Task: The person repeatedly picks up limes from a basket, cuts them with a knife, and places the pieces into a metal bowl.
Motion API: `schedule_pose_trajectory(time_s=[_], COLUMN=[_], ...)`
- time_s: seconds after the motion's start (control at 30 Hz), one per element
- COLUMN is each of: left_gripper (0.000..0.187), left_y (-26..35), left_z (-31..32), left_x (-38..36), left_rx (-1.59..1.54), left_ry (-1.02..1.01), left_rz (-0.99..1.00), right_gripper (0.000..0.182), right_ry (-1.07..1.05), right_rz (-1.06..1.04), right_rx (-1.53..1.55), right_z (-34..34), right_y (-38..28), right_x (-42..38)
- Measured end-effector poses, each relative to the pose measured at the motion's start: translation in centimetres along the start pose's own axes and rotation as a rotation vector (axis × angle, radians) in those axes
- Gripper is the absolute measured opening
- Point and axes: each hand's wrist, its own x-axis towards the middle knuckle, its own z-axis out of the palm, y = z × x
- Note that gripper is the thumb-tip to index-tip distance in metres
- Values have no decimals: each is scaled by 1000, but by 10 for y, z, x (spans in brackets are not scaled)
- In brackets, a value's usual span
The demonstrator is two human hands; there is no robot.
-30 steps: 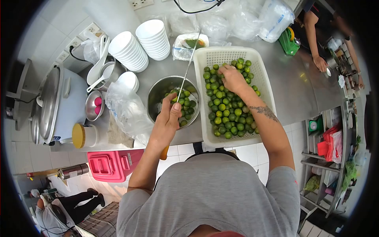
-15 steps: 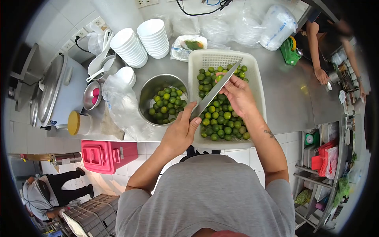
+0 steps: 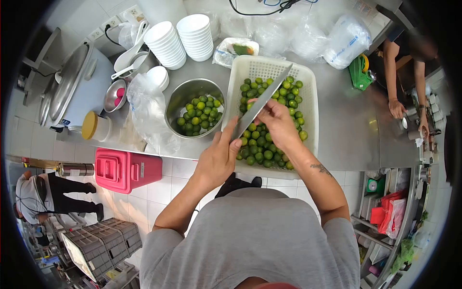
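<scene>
Both hands and the knife point(image 3: 267, 96) have shifted vs 1 s ago: knife swung from over the pot to over the basket, right hand lifted out of the fruit to meet the blade. Versus half a second ago, right hand sits further down the blade, nearer the left.

State now: left hand point(image 3: 216, 159) closed round the knife's handle end, index finger extended along the blade. Right hand point(image 3: 276, 126) narrow, fingers bunched against the blade; probably pinching a lime, but the knife hides most of it, can't confirm. Limes point(image 3: 262, 149) fill much of the basket point(image 3: 314, 120); a smaller batch of limes lies in the pot point(image 3: 172, 118), just left of it.

Doing it well, my take: keep the right fingertips off the edge line, short controlled strokes, left wrist steady, work low over the basket so drops land inside. Round, smooth fruit will want to roll, so a firm pinch matters.

Materials: blade is long, flat, satin-grey metal, tapering to a point. Limes small, near-spherical, glossy, dark to yellow-green. Basket white plastic, perforated walls. Pot round, brushed metal. Surface point(image 3: 346, 130) smooth metal with dull reflections; crumpled clear plastic bag point(image 3: 147, 113) beside the pot.
</scene>
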Motion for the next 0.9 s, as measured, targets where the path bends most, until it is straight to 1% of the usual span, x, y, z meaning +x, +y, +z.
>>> schedule_pose_trajectory(time_s=[0.07, 0.17, 0.2, 0.3, 0.33, 0.43, 0.53, 0.57, 0.6, 0.63, 0.67, 0.73, 0.77, 0.8, 0.87, 0.9], left_gripper=[49, 50, 48, 44, 41, 41, 43, 44, 45, 46, 52, 54, 55, 56, 57, 57], left_y=[1, -10, -12, -20, -25, -26, -37, -42, -45, -47, -44, -49, -49, -47, -37, -36], left_z=[-5, -14, -16, -25, -27, -39, -46, -48, -50, -52, -53, -54, -54, -55, -54, -52], left_x=[8, 16, 16, 18, 20, 23, 26, 26, 28, 29, 28, 28, 28, 28, 25, 25], left_rx=[-6, -13, -65, -131, -94, -209, -124, -113, -103, -92, -143, -111, -129, -145, -249, -238], left_ry=[27, 81, 103, 107, 130, 80, 150, 185, 219, 254, 279, 280, 261, 243, 173, 152], left_rz=[11, 133, 143, 62, 37, 18, 30, 10, -9, -27, -27, -52, -62, -72, -95, -81], right_gripper=[18, 14, 13, 14, 17, 18, 19, 22, 26, 25, 23, 23, 23, 23, 24, 24], right_ry=[-16, -95, -113, -183, -198, -294, -137, -46, 22, 38, 24, -114, -182, -200, -196, -195], right_rz=[-1, 6, 26, 49, 31, 142, -101, -352, -384, -350, -337, -326, -319, -224, -157, -123], right_rx=[-29, -62, -85, -82, -63, -40, -334, -702, -848, -948, -1026, -1098, -1133, -1189, -1176, -1169], right_z=[18, 33, 38, 53, 58, 58, 39, 21, 0, -18, -31, -44, -48, -47, -47, -46], right_y=[0, 5, 7, 9, 14, 6, 9, 7, 13, 19, 27, 45, 53, 54, 52, 49], right_x=[-2, 3, 6, 10, 12, 21, 40, 54, 69, 83, 92, 104, 108, 111, 115, 115])
